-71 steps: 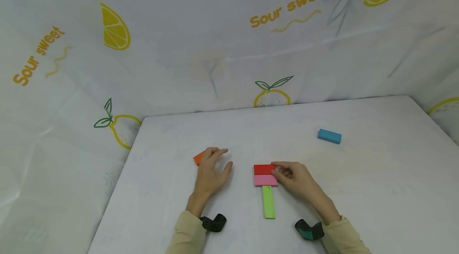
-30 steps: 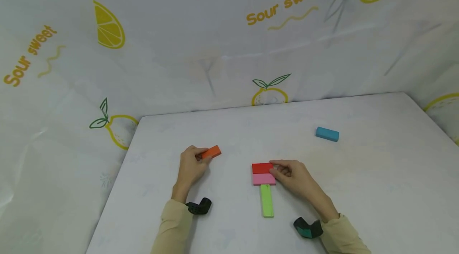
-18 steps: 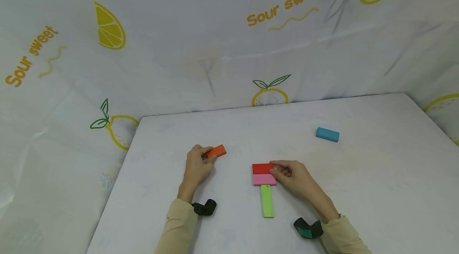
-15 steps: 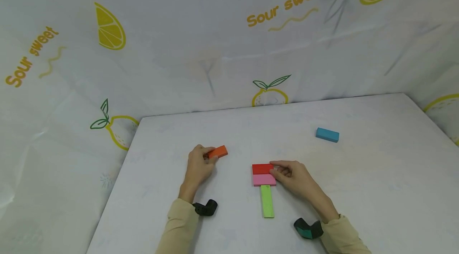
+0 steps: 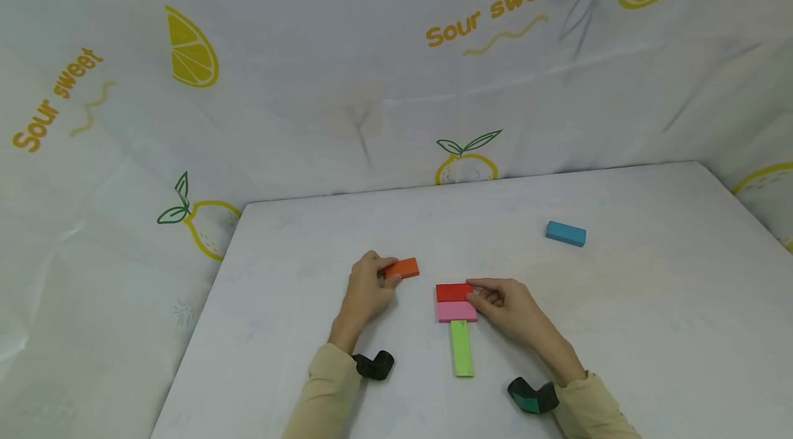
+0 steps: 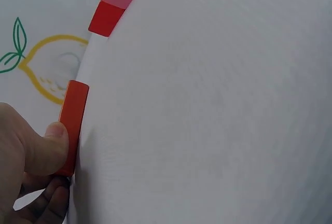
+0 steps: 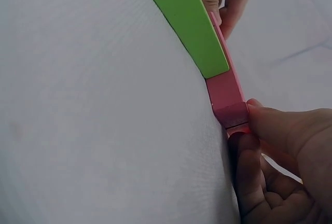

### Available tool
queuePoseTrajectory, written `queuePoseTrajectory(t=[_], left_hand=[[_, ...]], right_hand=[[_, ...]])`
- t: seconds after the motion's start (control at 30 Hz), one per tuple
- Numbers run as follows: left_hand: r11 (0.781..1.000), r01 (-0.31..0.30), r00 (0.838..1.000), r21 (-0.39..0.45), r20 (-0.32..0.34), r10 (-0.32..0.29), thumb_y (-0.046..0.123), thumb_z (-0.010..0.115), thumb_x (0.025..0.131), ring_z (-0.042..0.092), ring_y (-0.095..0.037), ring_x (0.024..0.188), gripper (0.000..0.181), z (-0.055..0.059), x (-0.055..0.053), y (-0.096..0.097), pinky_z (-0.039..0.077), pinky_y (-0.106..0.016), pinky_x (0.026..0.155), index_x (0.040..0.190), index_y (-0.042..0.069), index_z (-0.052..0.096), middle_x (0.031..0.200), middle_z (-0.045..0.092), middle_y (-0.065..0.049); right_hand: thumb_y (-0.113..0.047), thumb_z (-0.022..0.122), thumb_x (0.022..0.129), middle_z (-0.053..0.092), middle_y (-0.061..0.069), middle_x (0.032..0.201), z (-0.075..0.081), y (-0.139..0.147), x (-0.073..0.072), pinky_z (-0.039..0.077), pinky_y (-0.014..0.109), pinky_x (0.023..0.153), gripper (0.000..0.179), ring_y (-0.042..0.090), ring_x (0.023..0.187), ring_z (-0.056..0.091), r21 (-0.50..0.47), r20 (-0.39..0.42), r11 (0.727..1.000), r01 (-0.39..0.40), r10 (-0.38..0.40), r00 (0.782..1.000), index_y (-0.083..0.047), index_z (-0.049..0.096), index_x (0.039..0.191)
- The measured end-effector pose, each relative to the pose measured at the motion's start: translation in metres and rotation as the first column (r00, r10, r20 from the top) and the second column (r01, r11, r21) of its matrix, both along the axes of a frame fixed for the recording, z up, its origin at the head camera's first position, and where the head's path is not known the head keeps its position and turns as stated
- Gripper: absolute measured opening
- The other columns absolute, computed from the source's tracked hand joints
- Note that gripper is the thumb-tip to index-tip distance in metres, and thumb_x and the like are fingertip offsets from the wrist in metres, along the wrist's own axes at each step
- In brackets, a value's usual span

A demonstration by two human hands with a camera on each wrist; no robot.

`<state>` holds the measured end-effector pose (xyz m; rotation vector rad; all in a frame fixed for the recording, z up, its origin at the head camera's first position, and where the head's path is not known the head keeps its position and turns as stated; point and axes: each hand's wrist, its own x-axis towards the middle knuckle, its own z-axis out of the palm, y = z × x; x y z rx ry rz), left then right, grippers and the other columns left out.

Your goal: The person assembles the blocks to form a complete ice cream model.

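Observation:
My left hand pinches the near-left end of a small orange block between thumb and fingers, left of and a little beyond the red block. In the left wrist view the thumb lies along the orange block. My right hand holds the right end of the red block with thumb and index finger. Flush against the red block's near side lies a pink block. A light green block extends from the pink one toward me, like a stem.
A blue block lies alone at the back right of the white table. A white sheet with lemon prints hangs behind the table. Each wrist carries a dark camera mount.
The left hand, earlier over the orange block with fingers spread, has taken hold of it and carried it right, toward the red block. The right hand stays at the red block.

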<state>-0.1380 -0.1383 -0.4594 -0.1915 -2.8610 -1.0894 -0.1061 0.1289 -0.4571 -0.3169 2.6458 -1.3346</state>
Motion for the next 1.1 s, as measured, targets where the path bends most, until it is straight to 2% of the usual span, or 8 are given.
queuePoseTrajectory(t=[0.43, 0.67, 1.1], left_hand=[[0.994, 0.069, 0.997, -0.079, -0.03, -0.072, 0.009, 0.076, 0.09, 0.042, -0.012, 0.074, 0.029, 0.001, 0.008, 0.018, 0.034, -0.022, 0.065, 0.118, 0.004, 0.076, 0.089, 0.06, -0.006], [0.993, 0.09, 0.996, -0.071, 0.0, -0.09, 0.011, 0.075, 0.091, 0.042, -0.012, 0.074, 0.029, 0.002, 0.009, 0.024, 0.033, -0.02, 0.065, 0.119, 0.004, 0.075, 0.087, 0.058, -0.004], [0.989, 0.116, 0.993, -0.088, -0.01, -0.118, 0.01, 0.075, 0.09, 0.041, -0.01, 0.074, 0.03, 0.002, 0.01, 0.029, 0.033, -0.019, 0.063, 0.12, 0.003, 0.075, 0.087, 0.058, -0.004]], right_hand=[[-0.012, 0.073, 0.093, 0.066, 0.003, 0.079, 0.001, -0.001, 0.001, 0.049, 0.016, 0.062, 0.036, 0.011, 0.071, 0.055, -0.002, -0.006, 1.0, 0.014, -0.014, 1.0, 0.003, 0.07, 0.125], [-0.013, 0.074, 0.093, 0.068, 0.003, 0.082, 0.001, -0.001, 0.001, 0.05, 0.016, 0.063, 0.037, 0.011, 0.071, 0.056, -0.001, -0.009, 1.0, 0.021, -0.021, 1.0, 0.004, 0.07, 0.125], [-0.013, 0.074, 0.093, 0.067, 0.003, 0.08, 0.002, -0.001, 0.001, 0.049, 0.016, 0.063, 0.036, 0.011, 0.07, 0.056, -0.005, -0.005, 1.0, 0.027, -0.027, 1.0, 0.004, 0.07, 0.124]])
